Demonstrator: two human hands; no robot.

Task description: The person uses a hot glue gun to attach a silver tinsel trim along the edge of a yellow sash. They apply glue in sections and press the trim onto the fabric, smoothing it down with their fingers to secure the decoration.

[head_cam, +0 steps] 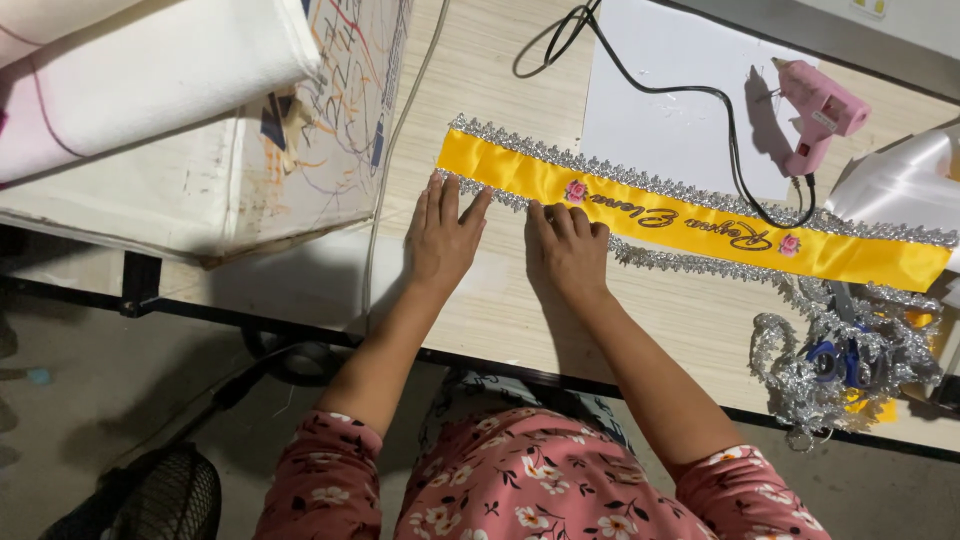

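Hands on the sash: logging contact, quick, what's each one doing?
Left hand: open, flat on the silver trim of the yellow sash.
Right hand: fingers curled, pressing the trim.

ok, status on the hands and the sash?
Left hand flat, fingertips on silver trim. Right hand pressing the same edge of the yellow sash. Glue gun standing behind, cord across sash.

A pale wooden table (520, 310) carries a yellow sash (690, 220), white sheet (670, 110), pink glue gun (820, 110) and silver trim (800, 380).

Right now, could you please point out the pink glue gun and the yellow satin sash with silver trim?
Pink glue gun (822, 110), head view, on its body.
Yellow satin sash with silver trim (520, 177), head view, on bare yellow fabric.
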